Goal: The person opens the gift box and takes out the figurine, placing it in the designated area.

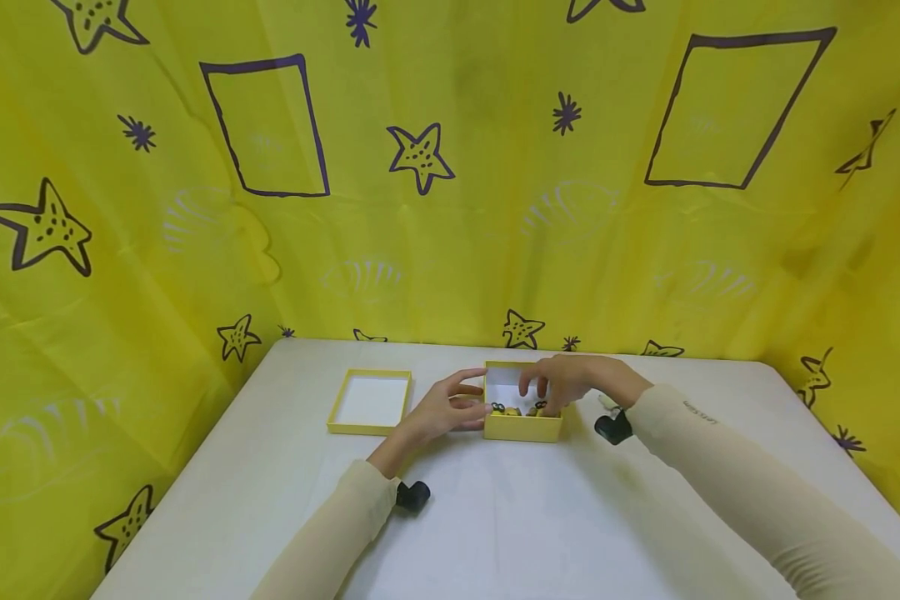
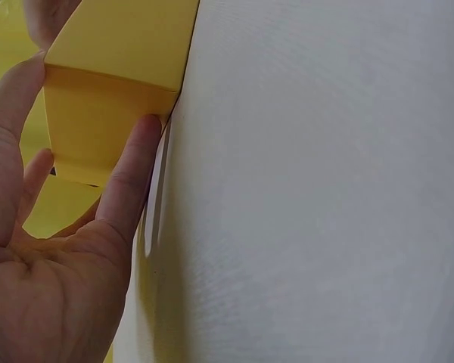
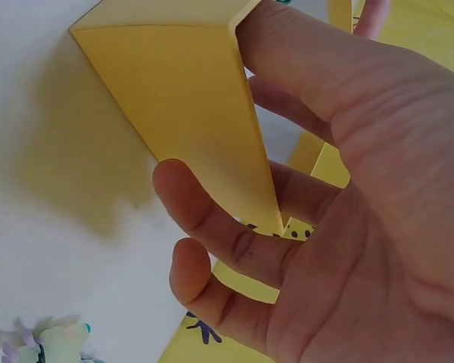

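Note:
A yellow open-topped box (image 1: 522, 429) with a white inside stands near the back of the white table. Small dark-and-yellow figures (image 1: 512, 411) lie along its front inside. My left hand (image 1: 444, 408) touches the box's left side, its fingers spread. In the left wrist view, the left thumb (image 2: 140, 151) presses low on the box wall (image 2: 98, 121). My right hand (image 1: 566, 381) reaches over the right wall, thumb and some fingers inside, beside one figure. In the right wrist view, two right fingers (image 3: 204, 219) stay outside the wall; the thumb tip is hidden.
A shallow yellow lid (image 1: 375, 400), white inside, lies left of the box. To the box's right is a small pale figure (image 3: 60, 340), partly behind the right wrist in the head view. A yellow patterned curtain (image 1: 480, 250) hangs behind the table (image 1: 495, 525).

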`<state>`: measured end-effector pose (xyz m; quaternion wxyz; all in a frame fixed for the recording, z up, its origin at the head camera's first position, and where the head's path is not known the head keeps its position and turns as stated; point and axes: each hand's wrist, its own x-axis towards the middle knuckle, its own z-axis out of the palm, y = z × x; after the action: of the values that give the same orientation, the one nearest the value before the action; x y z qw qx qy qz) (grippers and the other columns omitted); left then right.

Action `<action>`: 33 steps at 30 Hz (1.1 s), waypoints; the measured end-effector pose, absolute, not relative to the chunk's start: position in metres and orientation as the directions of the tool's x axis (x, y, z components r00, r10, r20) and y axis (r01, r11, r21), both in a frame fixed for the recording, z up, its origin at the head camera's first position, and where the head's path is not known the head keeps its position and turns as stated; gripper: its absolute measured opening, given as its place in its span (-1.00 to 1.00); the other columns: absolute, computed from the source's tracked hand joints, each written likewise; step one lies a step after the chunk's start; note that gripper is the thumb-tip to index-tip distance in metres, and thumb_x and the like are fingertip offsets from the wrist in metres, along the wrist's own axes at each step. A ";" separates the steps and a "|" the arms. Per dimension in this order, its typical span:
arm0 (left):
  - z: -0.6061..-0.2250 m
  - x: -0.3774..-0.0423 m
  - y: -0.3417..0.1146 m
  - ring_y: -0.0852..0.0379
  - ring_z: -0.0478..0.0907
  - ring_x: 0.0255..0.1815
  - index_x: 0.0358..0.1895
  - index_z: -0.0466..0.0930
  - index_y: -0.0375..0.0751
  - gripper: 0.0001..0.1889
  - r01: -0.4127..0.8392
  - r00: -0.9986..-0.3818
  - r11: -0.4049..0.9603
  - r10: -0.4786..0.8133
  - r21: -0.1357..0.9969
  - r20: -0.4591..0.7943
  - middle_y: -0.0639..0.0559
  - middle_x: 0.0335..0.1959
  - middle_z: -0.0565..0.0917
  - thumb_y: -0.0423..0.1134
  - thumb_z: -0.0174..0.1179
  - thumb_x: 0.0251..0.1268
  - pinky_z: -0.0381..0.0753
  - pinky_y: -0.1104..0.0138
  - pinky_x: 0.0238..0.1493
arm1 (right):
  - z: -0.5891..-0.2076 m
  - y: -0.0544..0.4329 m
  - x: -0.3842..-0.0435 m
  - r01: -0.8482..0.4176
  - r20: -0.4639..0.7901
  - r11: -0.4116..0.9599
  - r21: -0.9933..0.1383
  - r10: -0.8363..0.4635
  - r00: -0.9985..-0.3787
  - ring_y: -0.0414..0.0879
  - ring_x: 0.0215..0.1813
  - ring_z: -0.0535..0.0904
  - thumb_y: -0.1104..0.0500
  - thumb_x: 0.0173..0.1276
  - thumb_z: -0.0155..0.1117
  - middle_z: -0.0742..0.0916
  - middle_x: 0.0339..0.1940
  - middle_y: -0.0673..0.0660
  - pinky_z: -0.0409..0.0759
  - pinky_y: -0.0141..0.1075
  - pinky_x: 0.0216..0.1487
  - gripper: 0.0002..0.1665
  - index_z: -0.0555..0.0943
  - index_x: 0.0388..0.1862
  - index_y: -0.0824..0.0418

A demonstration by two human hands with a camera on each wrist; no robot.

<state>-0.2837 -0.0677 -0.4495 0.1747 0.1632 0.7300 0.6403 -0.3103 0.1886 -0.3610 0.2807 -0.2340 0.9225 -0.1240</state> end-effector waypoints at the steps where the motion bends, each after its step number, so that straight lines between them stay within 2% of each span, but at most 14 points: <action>1: -0.449 -0.283 -0.068 -0.06 0.61 0.21 0.54 0.34 0.14 -0.27 0.014 -0.886 0.128 0.462 0.992 -0.047 -0.20 0.35 0.49 -0.24 0.41 0.35 0.75 0.17 0.05 | -0.361 0.188 -0.310 -0.357 -0.467 0.860 -0.364 -0.500 -0.729 -0.01 -0.10 0.57 0.24 0.29 0.51 0.66 0.01 0.12 0.70 -0.19 -0.04 -0.52 0.61 0.15 -0.03; 11: -0.448 -0.284 -0.068 -0.04 0.63 0.19 0.55 0.33 0.13 -0.27 0.015 -0.882 0.132 0.468 0.991 -0.049 -0.20 0.36 0.49 -0.24 0.40 0.36 0.75 0.17 0.04 | -0.365 0.186 -0.310 -0.376 -0.483 0.869 -0.323 -0.492 -0.724 -0.01 -0.13 0.56 0.30 0.30 0.47 0.67 -0.07 0.11 0.68 -0.21 -0.09 -0.57 0.63 0.09 -0.04; 18: -0.449 -0.283 -0.068 -0.06 0.63 0.19 0.56 0.31 0.06 -0.27 0.023 -0.878 0.111 0.477 0.994 -0.033 -0.24 0.35 0.48 -0.28 0.39 0.36 0.75 0.16 0.04 | -0.366 0.184 -0.311 -0.384 -0.489 0.874 -0.299 -0.486 -0.724 -0.01 -0.16 0.54 0.34 0.28 0.45 0.66 -0.12 0.13 0.65 -0.24 -0.15 -0.56 0.64 0.07 -0.03; 25: -0.451 -0.284 -0.068 -0.05 0.63 0.18 0.56 0.30 0.01 -0.26 0.027 -0.875 0.100 0.483 0.995 -0.025 -0.27 0.35 0.48 -0.30 0.39 0.36 0.75 0.16 0.04 | -0.368 0.182 -0.310 -0.399 -0.490 0.871 -0.286 -0.490 -0.720 0.01 -0.12 0.52 0.37 0.26 0.46 0.65 -0.13 0.12 0.67 -0.20 -0.10 -0.56 0.66 0.04 -0.02; 33: -0.449 -0.283 -0.068 -0.05 0.63 0.19 0.56 0.32 0.08 -0.27 0.031 -0.878 0.124 0.478 0.992 -0.032 -0.23 0.35 0.49 -0.28 0.39 0.37 0.74 0.18 0.05 | -0.369 0.181 -0.309 -0.433 -0.469 0.866 -0.249 -0.499 -0.729 0.00 -0.10 0.52 0.38 0.26 0.46 0.66 -0.15 0.06 0.66 -0.12 0.03 -0.62 0.70 -0.04 -0.03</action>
<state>-0.2831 -0.0682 -0.4486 0.1751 0.1747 0.7288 0.6385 -0.3092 0.1814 -0.3687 0.2693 -0.2512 0.9277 -0.0612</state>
